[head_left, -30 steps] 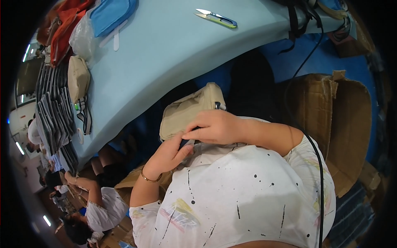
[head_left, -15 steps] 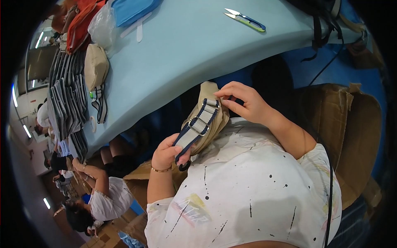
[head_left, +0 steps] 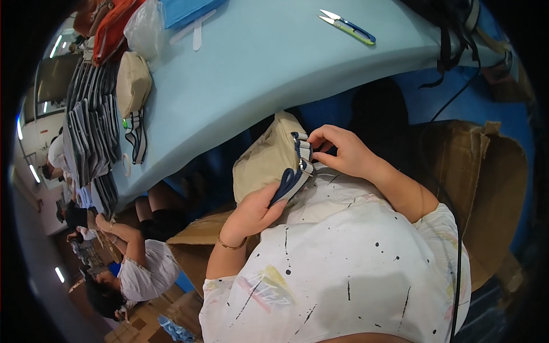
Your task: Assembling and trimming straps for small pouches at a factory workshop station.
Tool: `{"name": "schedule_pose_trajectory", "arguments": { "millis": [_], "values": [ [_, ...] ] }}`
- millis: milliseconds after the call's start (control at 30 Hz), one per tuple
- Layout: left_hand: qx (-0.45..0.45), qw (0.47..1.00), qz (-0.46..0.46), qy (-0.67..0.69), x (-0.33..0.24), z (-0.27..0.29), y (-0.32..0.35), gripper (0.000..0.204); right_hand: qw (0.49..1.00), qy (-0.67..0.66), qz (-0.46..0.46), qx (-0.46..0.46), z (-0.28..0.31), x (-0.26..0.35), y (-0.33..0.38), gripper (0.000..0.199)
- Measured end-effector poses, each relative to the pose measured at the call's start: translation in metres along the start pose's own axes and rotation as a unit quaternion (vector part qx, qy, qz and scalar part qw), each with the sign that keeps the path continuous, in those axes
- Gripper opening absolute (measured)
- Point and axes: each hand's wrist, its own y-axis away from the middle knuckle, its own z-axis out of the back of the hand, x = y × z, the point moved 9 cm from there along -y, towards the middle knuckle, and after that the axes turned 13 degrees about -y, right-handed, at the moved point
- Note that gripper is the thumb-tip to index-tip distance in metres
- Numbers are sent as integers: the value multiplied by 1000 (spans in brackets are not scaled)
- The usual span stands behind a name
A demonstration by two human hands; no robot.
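Observation:
A beige fabric bag (head_left: 260,155) rests at my lap, below the table's near edge, its broad flat side showing. Along its right side runs a navy-edged grey webbing strap (head_left: 293,182) with metal buckles. My left hand (head_left: 254,211) is closed round the bag's lower end and the folded strap, thumb on top. At the upper right of the strap, my right hand (head_left: 340,151) pinches the strap's edge between thumb and bent fingers. Part of the strap is hidden behind these fingers.
On the pale blue table (head_left: 240,86) lie thread snips (head_left: 349,27). A second beige bag (head_left: 133,86) and stacked grey pieces (head_left: 91,120) are at the left. Cardboard boxes (head_left: 486,194) flank me. A black cable (head_left: 457,257) hangs at right; another person (head_left: 143,263) sits at left.
The bag has turned so its broad beige side shows, and the strap has swung to its right edge. My left hand has moved slightly right and wraps further over the bag.

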Motion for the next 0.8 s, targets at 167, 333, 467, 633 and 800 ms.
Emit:
{"name": "schedule_pose_trajectory", "arguments": {
  "millis": [167, 333, 467, 633, 800],
  "values": [
    [-18, 997, -27, -64, -6, -17, -7, 32, 999, 15, -48, -10, 7, -22, 10, 19],
    [-30, 998, -38, -30, -2, -18, -4, 27, 998, 13, -67, -6, 8, -25, 12, 19],
    [54, 982, 23, 180, 6, 0, 7, 21, 1000, -9, -29, 1, -2, -2, 7, 16],
    [59, 979, -37, 193, 11, 14, 21, 20, 999, -30, -16, 22, -12, 22, 8, 15],
    [19, 990, -100, 94, 2, 18, 24, 25, 999, 5, -12, 33, -14, 30, 10, 15]
  ]
}}
